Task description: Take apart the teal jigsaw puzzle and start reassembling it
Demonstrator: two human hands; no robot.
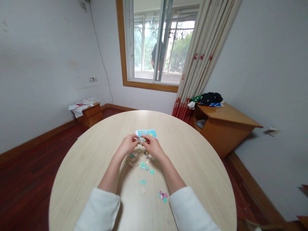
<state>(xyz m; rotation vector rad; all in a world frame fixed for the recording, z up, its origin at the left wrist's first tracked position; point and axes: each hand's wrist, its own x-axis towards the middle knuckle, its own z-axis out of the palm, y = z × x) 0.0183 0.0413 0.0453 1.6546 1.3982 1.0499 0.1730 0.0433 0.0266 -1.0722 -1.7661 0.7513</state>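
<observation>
Both of my hands meet above the middle of a round light wooden table (192,160). My left hand (128,144) and my right hand (151,145) each pinch small jigsaw pieces (140,139) and hold them together at the fingertips. Just beyond the fingers lies a blue puzzle card (146,132), flat on the table. Several loose puzzle pieces (141,165) are scattered on the table below my hands, and a pink and teal piece (163,195) lies nearer my right sleeve.
A wooden desk (226,123) with dark clothes on it stands at the right by a striped curtain (204,54). A low wooden cabinet (90,114) with papers sits at the left wall. A person stands outside the window (156,41). The floor is dark red wood.
</observation>
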